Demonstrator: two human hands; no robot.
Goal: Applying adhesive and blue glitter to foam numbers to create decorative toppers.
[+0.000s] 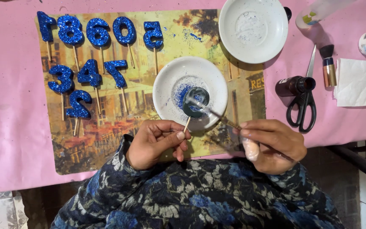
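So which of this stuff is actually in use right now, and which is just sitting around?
In use:
left hand holding the stick piece
right hand with the brush
near plate

Lying about:
glitter numbers
far plate
scissors
dark bottle
tissue
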